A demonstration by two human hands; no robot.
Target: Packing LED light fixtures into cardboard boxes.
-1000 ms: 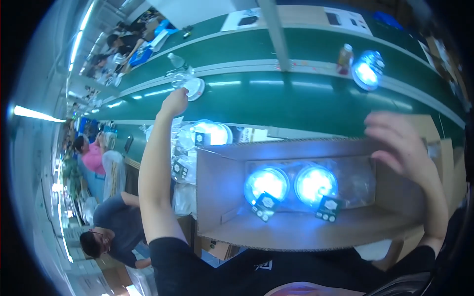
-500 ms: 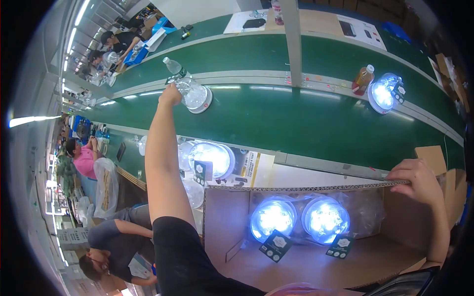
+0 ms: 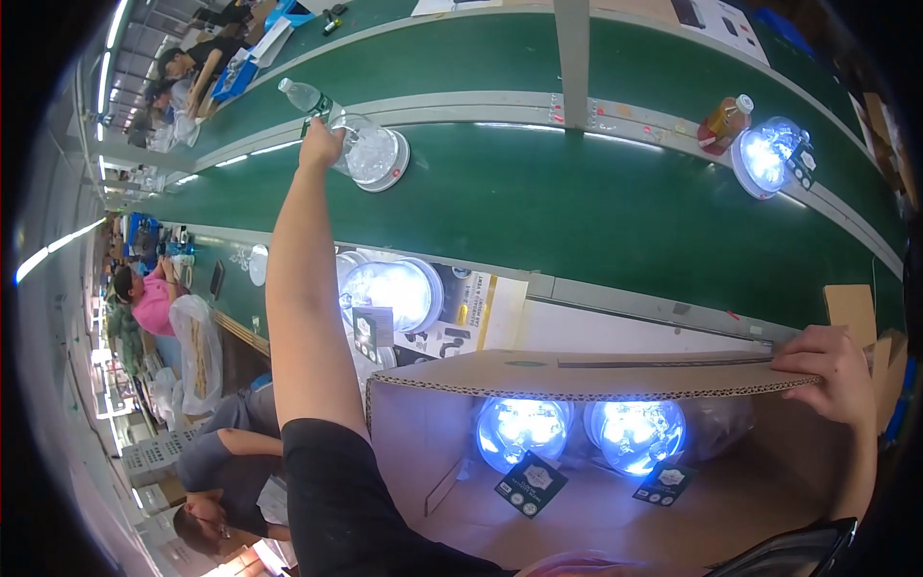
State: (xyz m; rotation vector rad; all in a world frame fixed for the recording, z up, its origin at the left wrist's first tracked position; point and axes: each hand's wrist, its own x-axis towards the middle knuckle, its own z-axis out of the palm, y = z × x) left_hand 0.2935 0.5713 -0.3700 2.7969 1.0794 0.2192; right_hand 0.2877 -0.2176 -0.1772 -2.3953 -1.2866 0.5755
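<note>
My left hand (image 3: 320, 146), arm stretched far over the green bench, is closed at the narrow end of an unlit clear lamp (image 3: 373, 154) with a white round base. A dark green tag shows by my fingers. Just behind stands a clear plastic bottle (image 3: 306, 96). My right hand (image 3: 829, 370) grips the far right edge of an open cardboard box (image 3: 596, 534), fingers over the rim. Inside the box, two lit lamps (image 3: 524, 433) (image 3: 636, 435) lie side by side in clear plastic, each with a dark green tag.
Another lit lamp (image 3: 392, 293) sits left of the box on printed cartons. At the far right are a lit lamp (image 3: 766, 159) and an amber drink bottle (image 3: 724, 125). A grey post (image 3: 574, 62) rises from the bench. Co-workers (image 3: 226, 466) are on the left.
The view has tilted, shifting the bench upward. The box's far wall has tipped toward me under my right hand, baring its outer face. The unlit lamp sits slightly farther right of the clear bottle.
</note>
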